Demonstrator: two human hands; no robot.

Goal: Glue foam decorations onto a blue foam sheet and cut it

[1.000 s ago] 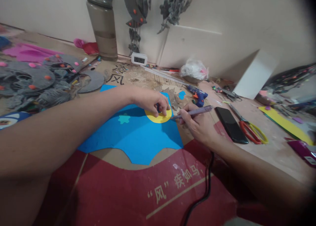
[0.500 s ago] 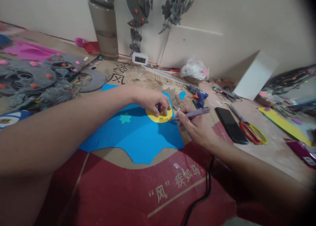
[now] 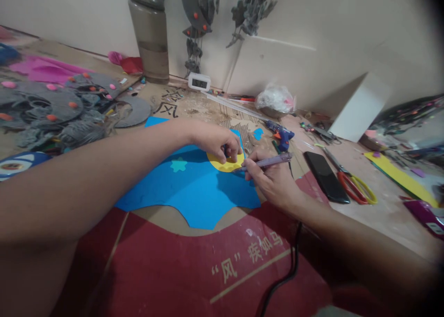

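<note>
Right fingers (image 3: 254, 169) pinch pen (image 3: 274, 160), shifted left along yellow disc (image 3: 223, 167); left fingers (image 3: 233, 147) half-curled atop, gripping nothing.

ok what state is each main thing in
Bare left hand, fingertips on yellow round cutout
Bare right hand, gripping purple pen
Scallop-edged blue sheet, flat, beneath cutout
Black rectangular phone, flat, screen dark
Red-and-yellow-handled scissors, closed
White digital clock, upright, digits showing
Tall tinted bottle, upright, partly filled

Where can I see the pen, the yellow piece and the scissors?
Pen (image 3: 274, 160): head view, on its barrel.
Yellow piece (image 3: 227, 166): head view, on its bare near part.
Scissors (image 3: 342, 174): head view, on the red handle near the blades.
</note>
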